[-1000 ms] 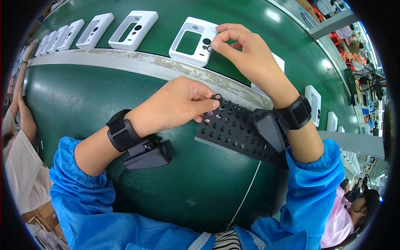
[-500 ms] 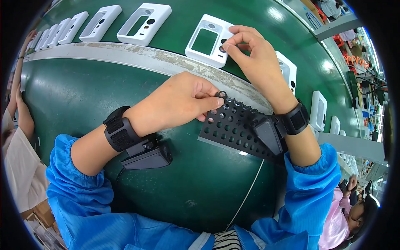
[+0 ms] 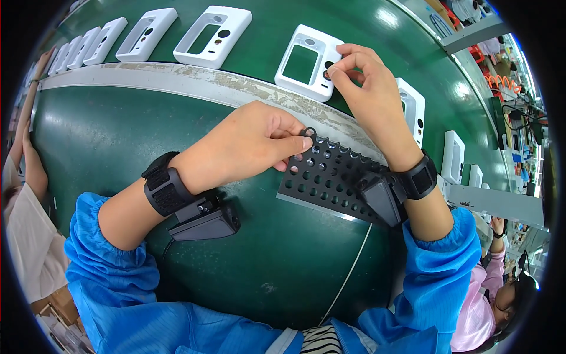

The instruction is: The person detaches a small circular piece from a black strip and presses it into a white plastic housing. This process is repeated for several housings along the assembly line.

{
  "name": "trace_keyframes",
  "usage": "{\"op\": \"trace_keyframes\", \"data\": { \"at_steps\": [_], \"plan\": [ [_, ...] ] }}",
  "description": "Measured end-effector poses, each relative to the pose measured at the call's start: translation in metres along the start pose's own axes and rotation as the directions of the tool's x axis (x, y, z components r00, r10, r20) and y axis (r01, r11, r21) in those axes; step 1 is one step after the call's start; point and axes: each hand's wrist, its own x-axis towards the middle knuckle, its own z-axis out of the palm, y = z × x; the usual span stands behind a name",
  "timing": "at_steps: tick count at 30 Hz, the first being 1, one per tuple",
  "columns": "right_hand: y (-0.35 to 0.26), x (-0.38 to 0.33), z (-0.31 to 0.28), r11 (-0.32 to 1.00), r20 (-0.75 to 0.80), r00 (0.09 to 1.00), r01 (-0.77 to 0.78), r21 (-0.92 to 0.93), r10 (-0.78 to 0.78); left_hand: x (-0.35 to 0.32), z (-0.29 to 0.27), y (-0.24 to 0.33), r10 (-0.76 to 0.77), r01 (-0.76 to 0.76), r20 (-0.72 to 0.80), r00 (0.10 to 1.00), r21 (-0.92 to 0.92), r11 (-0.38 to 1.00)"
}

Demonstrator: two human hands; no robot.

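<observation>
"Where is the white plastic housing [image 3: 312, 89]?"

"On the green conveyor belt [image 3: 268, 32], with green showing through its rectangular window."

"And the right hand [image 3: 372, 85]?"

"At the housing's right side. Thumb and forefinger come together beside its small round openings; I can't tell whether a part is pinched between them."

"What about the left hand [image 3: 253, 144]?"

"Well apart from the right one and on the person's side of the housing. Its thumb and forefinger are clamped on one corner of a black perforated sheet [image 3: 323, 171]."

"Where does that sheet sit?"

"On the person's side of the housing, slanting off to its right, with rows of round holes and a scalloped upper edge. The right wrist's black box [image 3: 377, 197] covers its far end."

"Anything between housing and sheet?"

"A pale, worn rail [image 3: 177, 78], running along the belt just on the person's side of the housing. Farther that way is the green table [image 3: 265, 265]."

"Any more housings?"

"A row of matching housings [image 3: 236, 35] stretches left of it, and others are on its right, the nearest partly behind the right forearm."

"And people?"

"Far left of the housing, a co-worker in a pale top [image 3: 35, 236] reaches out an arm; well to its right, on the person's side, is a co-worker in pink [image 3: 471, 312]."
</observation>
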Motion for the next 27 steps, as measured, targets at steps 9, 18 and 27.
{"op": "trace_keyframes", "data": {
  "at_steps": [9,18,27],
  "plan": [
    [0.007,-0.006,-0.009,0.999,-0.013,1.0,-0.004,-0.045,0.004,0.003,-0.002,-0.001,-0.008,0.008,0.006,1.0,0.009,1.0],
    [-0.004,-0.022,-0.024,0.863,0.007,0.968,0.228,-0.45,-0.252,0.003,0.0,-0.001,0.004,-0.005,-0.053,0.999,-0.036,0.999],
    [-0.03,-0.038,-0.036,0.864,0.08,0.977,0.211,-0.456,-0.196,0.005,-0.005,-0.006,0.001,-0.001,-0.022,1.0,-0.01,1.0]
  ]
}}
